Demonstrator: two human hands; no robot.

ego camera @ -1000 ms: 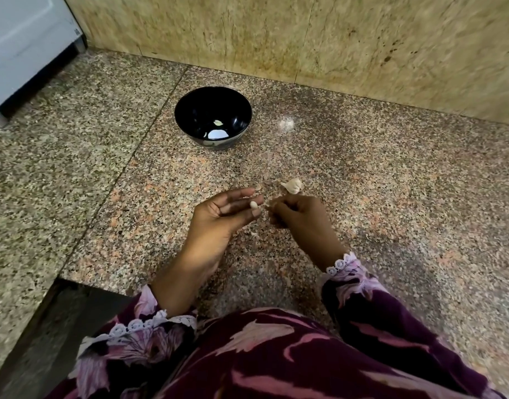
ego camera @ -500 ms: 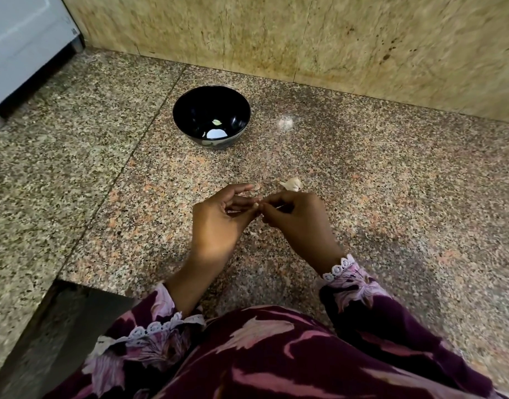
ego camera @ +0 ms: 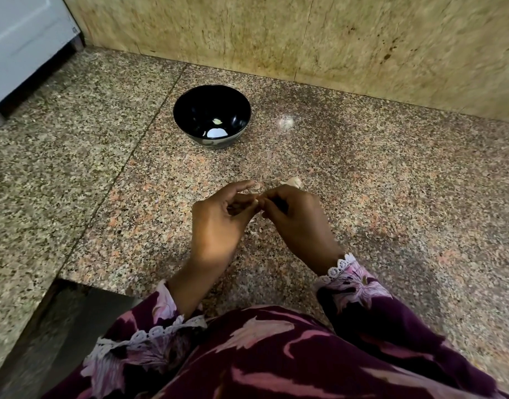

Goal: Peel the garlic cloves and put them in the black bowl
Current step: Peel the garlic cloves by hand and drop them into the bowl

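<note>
- Both hands, left (ego camera: 218, 223) and right (ego camera: 298, 223), pinch one clove (ego camera: 256, 201) between fingertips, mid-worktop near the front edge.
- Clove: light, firm, papery skin; best nipped at the tip.
- Bowl (ego camera: 190, 110) sits toward the back edge.

1. You could not see the garlic clove; the fingertips of your left hand (ego camera: 218, 226) and right hand (ego camera: 296, 223) covered it.
2. Your right hand half hid the pale scrap (ego camera: 292, 182) behind it.
3. The speck (ego camera: 217, 121) in the black bowl (ego camera: 190, 110) was too small to identify.
</note>
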